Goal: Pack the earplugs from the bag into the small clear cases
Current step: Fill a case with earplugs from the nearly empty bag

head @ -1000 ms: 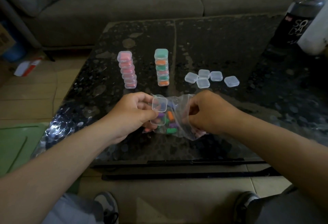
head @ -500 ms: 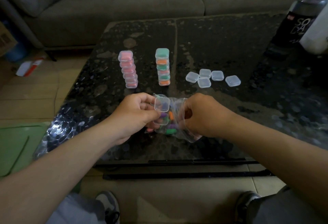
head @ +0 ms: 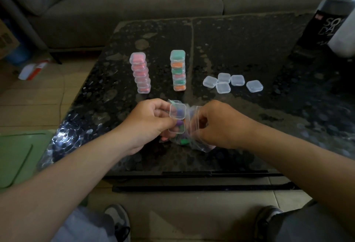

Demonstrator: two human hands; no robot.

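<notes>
My left hand (head: 148, 120) holds a small clear case (head: 177, 114) with its lid swung open, over the mouth of a clear plastic bag (head: 192, 142). Purple and green earplugs (head: 183, 141) show through the bag. My right hand (head: 217, 124) has its curled fingers in the bag's opening and grips the plastic. Two stacks of filled cases stand behind: a pink stack (head: 141, 72) and a green and orange stack (head: 178, 70). Several empty shut cases (head: 222, 83) lie to the right on the dark table (head: 249, 49).
A dark soda bottle (head: 326, 23) and a white object (head: 343, 36) stand at the table's far right. A grey sofa (head: 134, 1) runs behind the table. A green lid (head: 17, 157) lies on the floor at left. My shoes show below the table's front edge.
My right hand has moved left, closer to the open case and deeper into the bag's mouth. The bag has bunched up between both hands. The left hand has barely moved.
</notes>
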